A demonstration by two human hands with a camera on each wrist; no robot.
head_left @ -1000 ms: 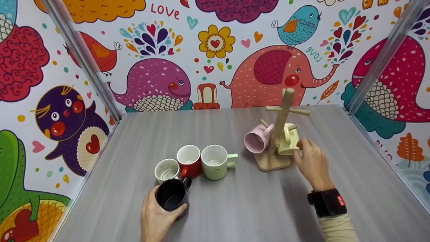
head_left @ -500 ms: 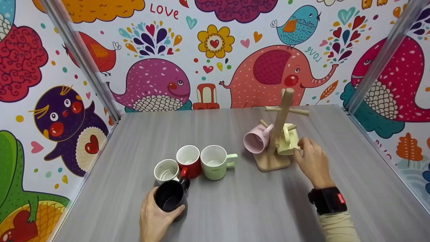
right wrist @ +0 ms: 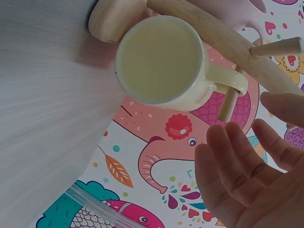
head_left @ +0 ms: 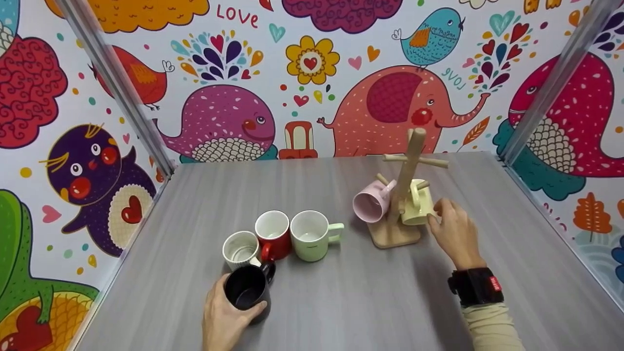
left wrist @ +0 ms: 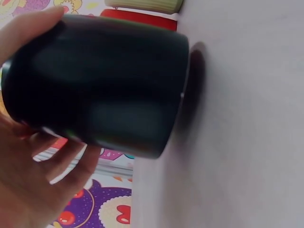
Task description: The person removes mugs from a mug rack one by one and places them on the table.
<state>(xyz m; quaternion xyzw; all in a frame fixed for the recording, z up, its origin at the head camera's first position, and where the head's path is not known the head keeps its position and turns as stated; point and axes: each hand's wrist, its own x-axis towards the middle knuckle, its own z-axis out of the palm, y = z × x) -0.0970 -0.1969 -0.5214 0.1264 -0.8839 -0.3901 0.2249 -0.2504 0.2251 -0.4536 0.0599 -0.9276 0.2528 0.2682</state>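
Grey surface (head_left: 351, 297). Wooden stand (head_left: 407, 174), bearing pink mug (head_left: 369, 205) and yellow mug (head_left: 424, 208). Left hand (head_left: 222, 314), gripping black mug (head_left: 247, 288) before white mug (head_left: 241, 248); right hand (head_left: 456, 234), fingers loosely bent, just beside yellow mug. Green mug (head_left: 311, 243), then red mug (head_left: 274, 244), standing beyond.

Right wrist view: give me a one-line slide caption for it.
The right hand near a pale yellow mug, which hangs by its handle on a peg of the wooden stand.

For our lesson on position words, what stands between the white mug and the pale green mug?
The red mug stands between them, as the head view shows.
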